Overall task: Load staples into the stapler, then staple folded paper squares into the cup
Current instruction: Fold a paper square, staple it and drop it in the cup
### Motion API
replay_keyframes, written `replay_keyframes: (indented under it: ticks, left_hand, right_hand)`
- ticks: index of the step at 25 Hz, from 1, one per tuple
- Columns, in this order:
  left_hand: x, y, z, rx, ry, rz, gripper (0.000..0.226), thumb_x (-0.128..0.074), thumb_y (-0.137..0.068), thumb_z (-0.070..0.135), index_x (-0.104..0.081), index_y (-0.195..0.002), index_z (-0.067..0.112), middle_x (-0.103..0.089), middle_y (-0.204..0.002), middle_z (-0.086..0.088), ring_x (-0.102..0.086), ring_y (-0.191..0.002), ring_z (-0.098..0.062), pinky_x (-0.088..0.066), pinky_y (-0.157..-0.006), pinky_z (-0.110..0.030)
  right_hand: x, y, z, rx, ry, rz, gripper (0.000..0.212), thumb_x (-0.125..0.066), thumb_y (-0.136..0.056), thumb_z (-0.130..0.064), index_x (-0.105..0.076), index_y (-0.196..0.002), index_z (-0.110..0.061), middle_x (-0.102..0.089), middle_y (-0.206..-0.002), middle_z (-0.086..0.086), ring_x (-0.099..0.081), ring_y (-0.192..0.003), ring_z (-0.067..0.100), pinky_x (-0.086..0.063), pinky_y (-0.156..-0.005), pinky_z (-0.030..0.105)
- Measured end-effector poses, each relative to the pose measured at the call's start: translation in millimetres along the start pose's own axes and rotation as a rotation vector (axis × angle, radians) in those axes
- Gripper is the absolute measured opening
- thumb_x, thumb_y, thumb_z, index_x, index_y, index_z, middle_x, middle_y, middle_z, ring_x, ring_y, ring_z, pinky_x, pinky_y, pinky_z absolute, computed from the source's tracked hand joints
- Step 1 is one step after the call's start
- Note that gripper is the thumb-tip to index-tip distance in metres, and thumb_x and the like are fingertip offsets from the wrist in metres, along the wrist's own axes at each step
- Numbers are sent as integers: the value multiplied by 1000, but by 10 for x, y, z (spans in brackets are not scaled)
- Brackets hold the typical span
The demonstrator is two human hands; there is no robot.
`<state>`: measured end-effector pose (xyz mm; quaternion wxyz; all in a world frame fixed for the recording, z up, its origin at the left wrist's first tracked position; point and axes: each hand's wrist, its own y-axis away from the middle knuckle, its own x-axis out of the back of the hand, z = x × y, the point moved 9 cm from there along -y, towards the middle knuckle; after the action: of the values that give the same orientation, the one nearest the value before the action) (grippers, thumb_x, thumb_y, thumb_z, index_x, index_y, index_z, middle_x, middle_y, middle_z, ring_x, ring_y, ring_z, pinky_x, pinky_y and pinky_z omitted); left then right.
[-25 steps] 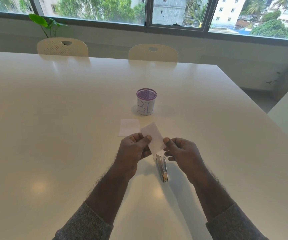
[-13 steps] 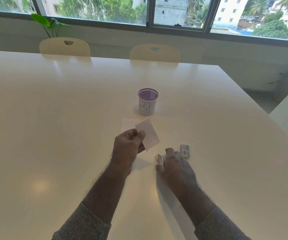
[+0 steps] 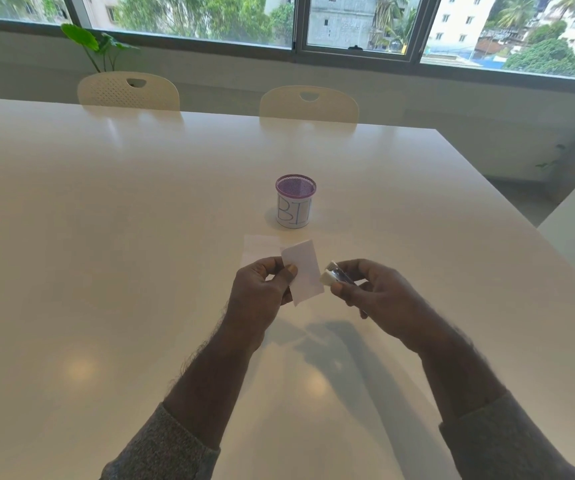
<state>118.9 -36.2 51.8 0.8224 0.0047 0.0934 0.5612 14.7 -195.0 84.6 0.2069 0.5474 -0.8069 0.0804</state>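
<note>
Two hands up from my view: left hand (image 3: 262,289) pinches paper square (image 3: 302,271), right hand (image 3: 379,292) grips stapler (image 3: 334,276). Cup (image 3: 294,202) w/ purple rim reads "BI", rest hidden.

Two hands, left hand (image 3: 262,289) and right hand (image 3: 379,296), two paper squares (image 3: 305,271) (image 3: 258,247), one stapler (image 3: 334,276), one cup (image 3: 294,202), two chairs (image 3: 128,91) (image 3: 308,103), one table (image 3: 106,237), one plant (image 3: 95,46)

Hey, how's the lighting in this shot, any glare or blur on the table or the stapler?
Head view: daylight from the windows behind, soft glare patches on the table, hand shadows falling toward the camera; the stapler in the right hand is blurred; straight edges bow from the wide lens.
</note>
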Motion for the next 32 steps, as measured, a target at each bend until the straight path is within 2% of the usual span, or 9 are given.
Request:
replay_keyframes:
  ticks: [3, 6, 8, 12, 19, 23, 26, 30, 32]
  left_hand:
    - [-37, 23, 76, -51, -68, -27, 19, -65, -91, 4, -73, -85, 20, -76, -89, -7, -74, -81, -28, -60, -65, -25]
    - [-52, 34, 102, -90, -131, -61, 18, -66, -89, 5, -74, -87, 21, -77, -84, -3, -75, -79, -28, -62, -69, -34]
    - [-89, 41, 93, -97, -164, -102, 17, -67, -89, 5, -75, -88, 20, -77, -85, -5, -76, -77, -26, -62, -73, -38]
    - [-187, 65, 57, -91, -187, -199, 16, -65, -90, 3, -77, -97, 11, -76, -93, -18, -75, -74, -25, -62, -71, -35]
    - [-181, 41, -1, -47, -151, -227, 17, -66, -90, 4, -76, -104, 5, -77, -95, -16, -75, -81, -31, -61, -73, -36]
    - [-188, 47, -11, -24, -128, -239, 18, -66, -90, 5, -76, -104, 5, -77, -96, -15, -75, -83, -31, -61, -77, -40]
    - [-208, 49, -21, -13, -123, -250, 18, -64, -91, 6, -76, -106, 5, -77, -97, -15, -74, -86, -33, -61, -78, -41]
    - [-213, 50, -48, 4, -125, -245, 17, -64, -92, 7, -76, -105, 6, -77, -97, -16, -74, -87, -34, -61, -79, -42]
    - [-186, 44, -58, 4, -142, -222, 16, -65, -91, 7, -76, -103, 7, -77, -95, -14, -74, -87, -33, -61, -77, -41]
  right_hand:
    - [26, -24, -55, 5, 59, 6, 23, -75, -84, -24, -72, -106, -19, -68, -81, -12, -53, -50, -5, -39, -49, 8]
    - [28, -40, -77, 2, 74, -39, 21, -77, -83, -22, -74, -104, -17, -66, -60, -19, -53, -47, -5, -40, -48, 8]
    - [8, -49, -97, 7, 88, -89, 18, -76, -83, -23, -75, -101, -19, -63, -53, -23, -52, -47, -4, -40, -48, 8]
    - [-81, -53, -136, 21, 47, -173, 13, -75, -84, -28, -76, -92, -19, -61, -55, -17, -46, -48, -1, -37, -48, 11]
    - [-142, -71, -83, 30, -62, -191, 9, -72, -87, -19, -74, -89, -11, -59, -53, -15, -47, -45, -2, -35, -47, 6]
    - [-192, -75, -38, 50, -138, -225, 17, -73, -86, -21, -76, -99, -10, -74, -83, -7, -63, -72, 4, -50, -68, 17]
    - [-163, -83, -22, 58, -125, -158, 6, -71, -88, -16, -76, -91, -15, -70, -69, -15, -59, -64, -1, -46, -62, 12]
    - [-169, -80, -28, 42, -96, -164, 7, -71, -88, -17, -76, -90, -13, -64, -61, -16, -53, -56, -2, -42, -56, 10]
    - [-170, -70, 3, 0, -69, -179, 13, -73, -86, -24, -76, -91, -12, -60, -60, -15, -49, -53, -1, -39, -52, 11]
